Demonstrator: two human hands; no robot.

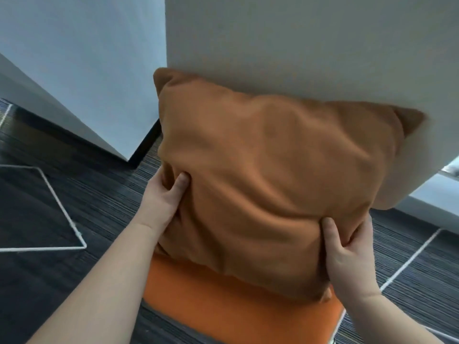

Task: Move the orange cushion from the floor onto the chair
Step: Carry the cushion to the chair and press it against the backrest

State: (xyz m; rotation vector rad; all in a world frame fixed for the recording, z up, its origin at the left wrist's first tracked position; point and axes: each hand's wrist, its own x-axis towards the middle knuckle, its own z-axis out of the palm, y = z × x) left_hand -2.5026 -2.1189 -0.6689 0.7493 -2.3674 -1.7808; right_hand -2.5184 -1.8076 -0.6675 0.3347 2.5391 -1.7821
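While I look down, the chair (223,306) seat sits at six o'clock; above it my left hand (161,202) and right hand (347,256) pinch the orange cushion (273,182), fingers sunk in. It seems soft, light; side edges grip best.

I see an orange cushion (273,175) covered in soft, matt cloth with a suede-like nap, creased and dimpled where my bare left hand (162,194) and right hand (347,252) press into it. Under it, the chair (223,304) seat is a brighter orange, smooth, tight fabric with little sheen. The floor (49,281) looks like dark, finely striped carpet, rough and matt, crossed by thin white lines. The wall (298,45) behind is plain, smooth and matt.
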